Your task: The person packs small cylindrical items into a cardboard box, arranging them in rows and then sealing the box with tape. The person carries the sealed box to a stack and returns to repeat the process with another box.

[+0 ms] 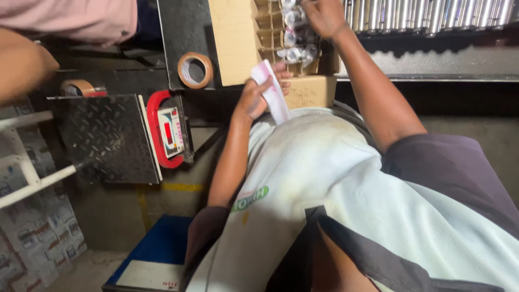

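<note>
Dim workshop w/ a grey concrete floor (116, 213) fills the view, seen past the person's own pale green shirt w/ dark sleeves (335, 200). Along the top right runs a row of shiny metal tubes (432, 13) above a dark ledge. At left lies a black checker-plate weighing platform (105, 138), & touching its right edge is a red-framed digital scale readout (168, 135) w/ a lit display. Top centre stands an open brown cardboard box (235, 43) w/ cardboard dividers inside; small clear-wrapped metal parts (294, 51) sit in the compartments. Lower left, a blue flat tray (159, 246) rests on the floor, near printed cartons (32, 232) at the far left edge. A white metal frame (27, 167) crosses in front of those cartons.

Another person's arm in a pink sleeve (65, 21) reaches in at top left, well apart from the box.

Two rolls of brown packing tape: one roll (195, 70) just left of the box, the other (81, 87) near the platform's top edge.

Left hand (254, 97) is clamped on a folded white & pink paper slip (272, 89), held just below the box front. Right hand (324, 16) is up inside the box, fingers closed over the wrapped parts; what exactly it grips I can't tell.
</note>
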